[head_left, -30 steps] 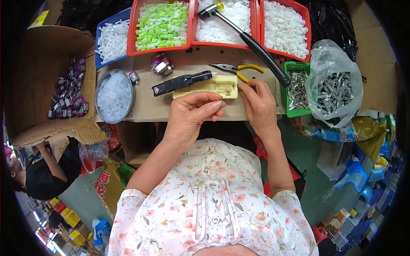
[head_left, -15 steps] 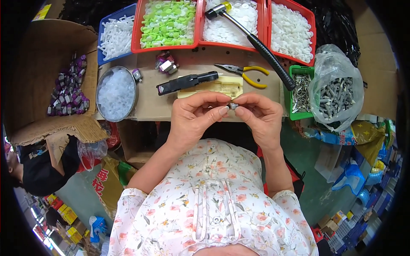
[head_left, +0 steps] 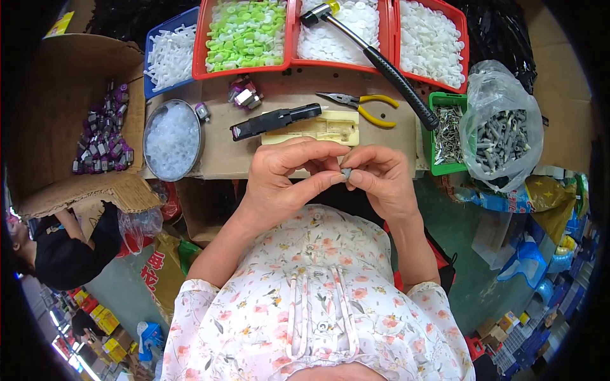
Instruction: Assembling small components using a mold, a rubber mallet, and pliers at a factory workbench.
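Note:
My left hand (head_left: pixel 283 176) and my right hand (head_left: pixel 386 182) meet at the front edge of the bench. Both are closed in a pinch on one small grey part (head_left: pixel 346 172) between the fingertips. Fingers cover most of the part, so its exact kind is hidden. Just beyond my hands lies a cream-coloured block with recesses (head_left: pixel 340 130). A black tool, long and narrow (head_left: pixel 276 120), rests against the block's left side. Pliers with yellow handles (head_left: pixel 375 109) lie to the right of it.
Red trays (head_left: pixel 292 58) of white and green plastic pieces stand at the back, a hammer (head_left: pixel 381 63) across them. On the left are a round bowl (head_left: pixel 202 141) and a cardboard box (head_left: pixel 63 63) of small motors. A green tray (head_left: pixel 450 169) and a plastic bag (head_left: pixel 473 140) sit right.
The small grey part has turned between my fingertips. My right hand has shifted slightly left and down, with its fingers bent more. The person at the far left has moved an arm.

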Tool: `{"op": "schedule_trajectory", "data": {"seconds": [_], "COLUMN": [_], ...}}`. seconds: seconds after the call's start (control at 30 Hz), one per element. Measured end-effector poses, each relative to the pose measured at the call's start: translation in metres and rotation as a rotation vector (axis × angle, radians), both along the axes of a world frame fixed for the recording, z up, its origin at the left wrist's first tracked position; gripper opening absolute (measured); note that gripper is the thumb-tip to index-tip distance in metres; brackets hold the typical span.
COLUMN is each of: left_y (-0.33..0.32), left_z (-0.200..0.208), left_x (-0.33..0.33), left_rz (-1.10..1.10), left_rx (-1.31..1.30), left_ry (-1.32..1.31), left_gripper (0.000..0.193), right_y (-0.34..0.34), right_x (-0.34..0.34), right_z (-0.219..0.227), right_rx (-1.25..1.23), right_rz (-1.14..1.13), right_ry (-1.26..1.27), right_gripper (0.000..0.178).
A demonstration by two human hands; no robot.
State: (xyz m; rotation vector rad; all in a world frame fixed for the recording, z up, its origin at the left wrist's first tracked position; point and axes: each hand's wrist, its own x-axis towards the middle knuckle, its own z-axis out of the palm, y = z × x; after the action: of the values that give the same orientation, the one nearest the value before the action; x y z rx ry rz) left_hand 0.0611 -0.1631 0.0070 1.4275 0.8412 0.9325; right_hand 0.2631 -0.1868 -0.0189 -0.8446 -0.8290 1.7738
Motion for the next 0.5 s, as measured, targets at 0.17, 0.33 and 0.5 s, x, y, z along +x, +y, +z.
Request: {"op": "schedule_trajectory", "data": {"seconds": [0.17, 0.33, 0.5], "left_y": [-0.002, -0.004, -0.006], "left_z": [-0.004, -0.005, -0.004], "left_x": [0.006, 0.006, 0.003], "left_rz": [0.009, 0.03, 0.094], "left_rx": [-0.017, -0.057, 0.093], "left_ry": [-0.097, -0.164, -0.031], "left_gripper": [0.035, 0.036, 0.032], "right_y": [-0.005, -0.007, -0.006], "right_x": [-0.003, -0.01, -0.015], "right_z": [-0.013, -0.02, -0.023], "right_rx": [-0.119, -0.214, -0.199], "right_rz": [0.024, 0.006, 0.027], "right_ry": [0.387, 0.506, 0.601], "right_gripper": [0.017, 0.018, 0.018]}}
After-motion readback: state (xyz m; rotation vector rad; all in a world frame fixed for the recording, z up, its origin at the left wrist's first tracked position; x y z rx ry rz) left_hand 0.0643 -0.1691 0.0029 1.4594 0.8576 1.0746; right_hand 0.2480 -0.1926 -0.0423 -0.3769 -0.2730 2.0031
